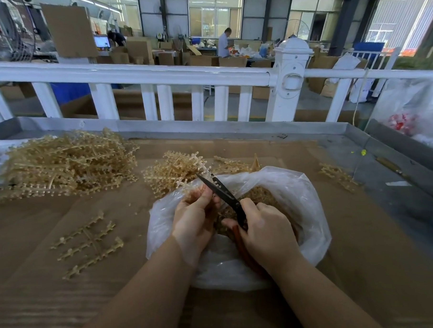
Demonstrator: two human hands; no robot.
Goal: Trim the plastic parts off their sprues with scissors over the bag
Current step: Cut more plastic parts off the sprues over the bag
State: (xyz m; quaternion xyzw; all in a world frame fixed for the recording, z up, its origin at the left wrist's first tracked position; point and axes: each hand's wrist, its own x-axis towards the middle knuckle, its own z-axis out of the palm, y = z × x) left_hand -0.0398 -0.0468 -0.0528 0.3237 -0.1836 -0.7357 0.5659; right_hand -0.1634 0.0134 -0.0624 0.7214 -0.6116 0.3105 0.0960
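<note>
A clear plastic bag lies open at the middle of the cardboard-covered table, with tan trimmed parts inside. My right hand grips the red handles of black-bladed scissors, whose tips point up and left over the bag's far rim. My left hand pinches a pale tan sprue piece that sticks up beside the blades. The blades are slightly apart at the tip.
A big heap of tan sprues lies at the far left and a smaller heap just beyond the bag. Loose sprue strips lie at the near left, more at the right. A white railing borders the table's far side.
</note>
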